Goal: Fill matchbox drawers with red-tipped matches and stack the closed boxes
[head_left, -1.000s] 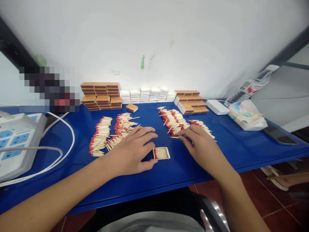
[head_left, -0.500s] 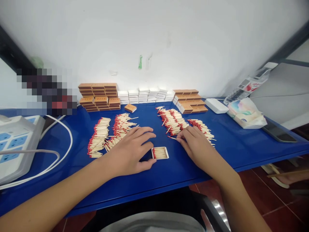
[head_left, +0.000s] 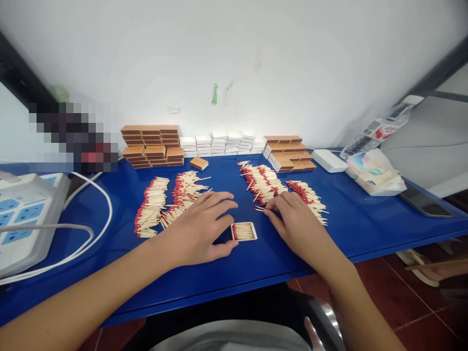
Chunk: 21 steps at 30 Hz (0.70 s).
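Note:
An open white matchbox tray [head_left: 255, 232] lies on the blue table, filled with red-tipped matches [head_left: 243, 231]. Beside its left end rests my left hand [head_left: 206, 226], fingers apart, its thumb tip at the tray's lower left corner. To the right of the tray, my right hand [head_left: 290, 212] pinches matches [head_left: 259, 208] between thumb and fingers, their red heads pointing left. Just behind that hand spreads a heap of loose matches [head_left: 261, 181], with another heap [head_left: 309, 197] to its right. Two more heaps, one [head_left: 151, 204] at far left and one [head_left: 186, 187], lie beyond my left hand.
Brown matchboxes [head_left: 149, 141] stand stacked at the back left, white trays [head_left: 223, 145] in the middle, more brown boxes [head_left: 288, 153] at right. A single matchbox [head_left: 199, 163] lies in front. A power strip [head_left: 29, 214], tissue pack [head_left: 375, 173], phone [head_left: 426, 202] and bottle [head_left: 380, 129] line the sides.
My right hand has shifted slightly left, and two match heads now show at its fingertips where one showed before. My left hand and the tray stay in place; the view has shifted a little.

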Available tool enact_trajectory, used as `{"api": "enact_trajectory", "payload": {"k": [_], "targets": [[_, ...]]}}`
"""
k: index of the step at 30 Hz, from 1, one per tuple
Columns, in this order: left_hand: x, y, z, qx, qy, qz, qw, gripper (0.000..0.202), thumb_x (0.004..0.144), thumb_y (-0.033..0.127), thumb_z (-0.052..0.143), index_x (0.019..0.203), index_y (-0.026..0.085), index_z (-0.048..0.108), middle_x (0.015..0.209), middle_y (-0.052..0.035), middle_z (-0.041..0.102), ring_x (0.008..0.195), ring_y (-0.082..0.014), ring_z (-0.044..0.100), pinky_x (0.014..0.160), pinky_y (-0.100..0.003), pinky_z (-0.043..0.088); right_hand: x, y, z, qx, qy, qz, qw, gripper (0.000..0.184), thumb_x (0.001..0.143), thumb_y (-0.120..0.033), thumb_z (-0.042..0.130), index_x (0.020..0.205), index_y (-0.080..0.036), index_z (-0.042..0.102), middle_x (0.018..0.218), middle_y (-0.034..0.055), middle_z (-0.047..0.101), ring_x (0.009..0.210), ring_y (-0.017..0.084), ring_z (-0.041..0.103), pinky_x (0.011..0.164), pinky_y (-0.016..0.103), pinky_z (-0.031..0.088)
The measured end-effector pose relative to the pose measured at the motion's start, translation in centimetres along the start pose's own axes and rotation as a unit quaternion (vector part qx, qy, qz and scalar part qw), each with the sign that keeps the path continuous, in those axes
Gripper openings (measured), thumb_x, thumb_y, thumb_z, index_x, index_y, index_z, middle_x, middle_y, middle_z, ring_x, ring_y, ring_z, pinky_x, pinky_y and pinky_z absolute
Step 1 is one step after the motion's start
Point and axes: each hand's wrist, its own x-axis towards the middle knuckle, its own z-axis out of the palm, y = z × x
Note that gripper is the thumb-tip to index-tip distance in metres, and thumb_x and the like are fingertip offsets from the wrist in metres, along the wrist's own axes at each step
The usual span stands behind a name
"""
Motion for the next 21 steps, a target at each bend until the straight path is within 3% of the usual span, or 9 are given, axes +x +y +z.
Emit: {"api": "enact_trajectory", "payload": {"k": [10,16,21], "targets": [[0.0,0.0,0.0,0.002,-0.005,-0.002,1.000,0.025,0.103,0.040,0.070,0.103,0.016,0.075,0.140,-0.0170,0.075,0.146,-0.0395,0.061,0.120,-0.062,0.053,0.1,-0.1,-0.6,0.031,-0.037,0.005,0.999,0.015,0.112,-0.023,0.054,0.098,-0.022,0.060,0.102,0.0100,0.068,0.096,0.029,0.064,0.089,0.045,0.054],[0.0,-0.1,0.0,0.005,0.002,0.003,1.000,0.024,0.103,0.040,0.070,0.103,0.016,0.075,0.138,-0.0170,0.076,0.145,-0.0383,0.062,0.118,-0.059,0.054,-0.2,-2.9,-1.8,0.048,-0.014,-0.035,0.998,0.013,0.113,-0.023,0.057,0.101,-0.022,0.061,0.101,0.0081,0.068,0.097,0.027,0.064,0.088,0.041,0.053],[0.1,-0.1,-0.1,-0.002,-0.001,0.002,1.000,0.022,0.102,0.038,0.071,0.103,0.016,0.075,0.138,-0.0176,0.075,0.146,-0.0387,0.061,0.119,-0.060,0.053,-0.7,-5.4,-2.0,0.005,-0.034,-0.084,0.996,0.015,0.109,-0.013,0.060,0.096,-0.020,0.064,0.095,0.0073,0.066,0.090,0.026,0.062,0.080,0.040,0.052]]}}
